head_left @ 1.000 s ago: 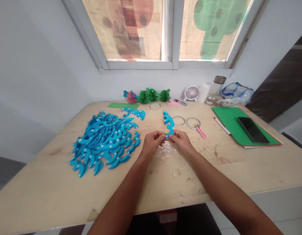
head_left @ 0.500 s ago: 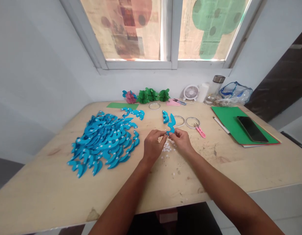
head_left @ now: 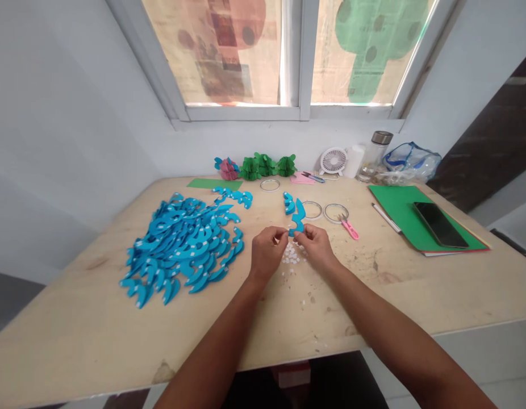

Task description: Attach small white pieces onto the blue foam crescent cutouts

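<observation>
My right hand (head_left: 317, 245) pinches the lower end of a curved blue paper cutout (head_left: 299, 215), which points up and away from me. Just left of that end is my left hand (head_left: 268, 250), thumb and forefinger pressed together; whatever they grip is too small to make out. Small white paper bits (head_left: 291, 254) lie scattered on the table between and below the hands. Another few blue cutouts (head_left: 289, 203) rest just beyond. To the left spreads a big heap of blue cutouts (head_left: 186, 238), many marked with small white squares.
Two tape rolls (head_left: 336, 213) and pink-handled snips (head_left: 350, 228) lie right of the hands. Farther right, a phone (head_left: 440, 225) sits on green sheets (head_left: 393, 210) beside a white pen (head_left: 385, 217). Green paper shapes (head_left: 263, 165), a fan (head_left: 333, 161) and a bottle (head_left: 375, 156) line the wall.
My left fingertips have drawn slightly left, away from the end of the blue cutout. The right hand keeps its hold in nearly the same spot.
</observation>
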Available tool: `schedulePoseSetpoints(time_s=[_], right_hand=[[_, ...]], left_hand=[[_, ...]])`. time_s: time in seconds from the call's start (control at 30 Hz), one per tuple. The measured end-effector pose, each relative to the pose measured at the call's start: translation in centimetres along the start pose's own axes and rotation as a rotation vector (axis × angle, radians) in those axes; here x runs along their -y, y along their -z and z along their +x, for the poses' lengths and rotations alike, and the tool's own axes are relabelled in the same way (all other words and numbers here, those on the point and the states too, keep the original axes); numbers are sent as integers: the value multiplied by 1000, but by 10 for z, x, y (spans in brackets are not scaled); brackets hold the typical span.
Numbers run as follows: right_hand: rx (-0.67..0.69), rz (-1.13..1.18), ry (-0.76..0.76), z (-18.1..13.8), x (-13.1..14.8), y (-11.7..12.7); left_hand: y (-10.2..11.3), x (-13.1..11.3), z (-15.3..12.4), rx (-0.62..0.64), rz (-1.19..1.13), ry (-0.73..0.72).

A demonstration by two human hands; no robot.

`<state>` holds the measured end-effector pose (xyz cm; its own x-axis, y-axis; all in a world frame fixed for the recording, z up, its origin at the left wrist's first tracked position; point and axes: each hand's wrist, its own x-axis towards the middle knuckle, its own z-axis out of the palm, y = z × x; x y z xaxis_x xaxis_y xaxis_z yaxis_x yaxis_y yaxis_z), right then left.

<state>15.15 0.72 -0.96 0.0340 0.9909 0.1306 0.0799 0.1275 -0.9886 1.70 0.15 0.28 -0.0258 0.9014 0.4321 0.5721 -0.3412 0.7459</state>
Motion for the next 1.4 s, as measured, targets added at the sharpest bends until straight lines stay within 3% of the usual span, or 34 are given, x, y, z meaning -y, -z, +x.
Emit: schedulePoseSetpoints(time_s=[0.2,0.43,0.6,0.77,0.93,1.07,1.27,1.4], right_hand=[[-10,102,-91,2,-5,0],[7,141,-108,2,-3,-1],[26,156,-126,1,-3,-1],[43,132,-128,-1,-1,-1],[51,118,-117,0,-6,0],[78,113,-130,-1,-10,-1],[82,83,-116,0,-18,-3],[76,70,-97,1,-19,-3]], left_hand=[[2,9,6,-46,-139,154],[6,18,10,-21,-56,189],[9,22,12,-40,-24,111],[9,19,12,0,68,188],[5,26,13,-6,106,74],[6,27,13,-17,72,182],[30,24,22,2,51,237],[60,30,26,96,308,188]])
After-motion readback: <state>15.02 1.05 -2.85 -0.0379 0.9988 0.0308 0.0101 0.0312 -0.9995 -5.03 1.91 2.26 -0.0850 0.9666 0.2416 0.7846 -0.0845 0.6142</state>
